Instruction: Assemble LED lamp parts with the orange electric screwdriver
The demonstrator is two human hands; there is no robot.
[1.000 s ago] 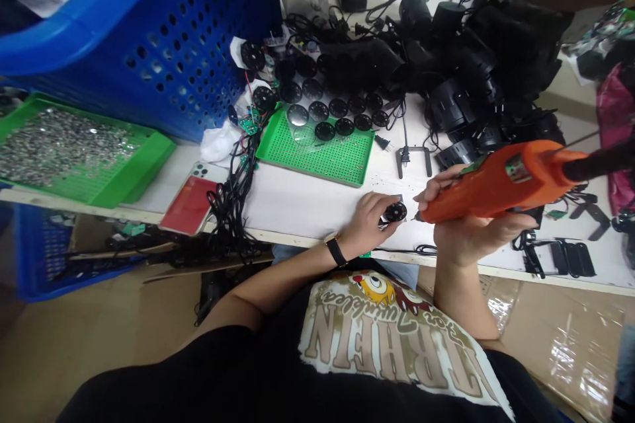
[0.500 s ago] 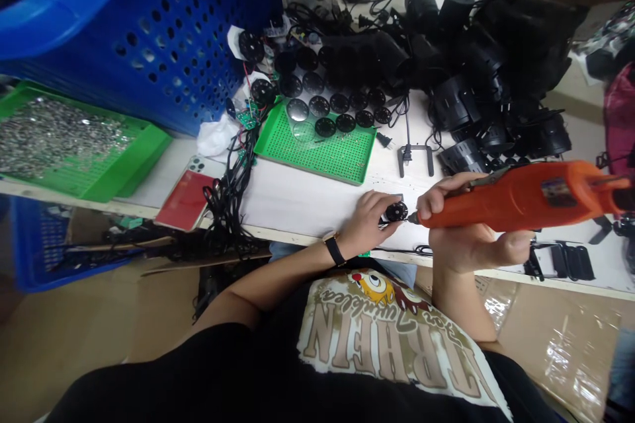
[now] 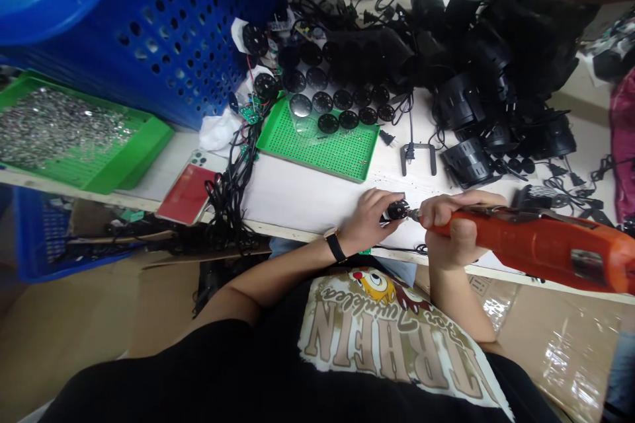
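Note:
My left hand (image 3: 373, 217) is closed around a small round black plastic part (image 3: 397, 209), held low over the white worktop near its front edge. Wrapped round an orange electric screwdriver (image 3: 540, 244), my right hand (image 3: 454, 225) is just to the right of that part. The screwdriver lies nearly level, its body pointing off to the right, and its bit meets or almost meets the face of the part. Contact at the tip is too small to tell. Beyond my hands sits a green perforated tray (image 3: 317, 155) with black discs along its far side and a few small screws.
A green tray of many screws (image 3: 59, 132) stands at the left, before a large blue basket (image 3: 163, 33). A red-screened or red-covered phone (image 3: 188, 193) and bundled black cables (image 3: 231, 195) lie near the front edge. Black lamp-like housings (image 3: 459, 102) crowd the back right.
The screwdriver's rear end has swung down toward me, and my right thumb has folded in around its body. My left hand keeps the black part in about the same place.

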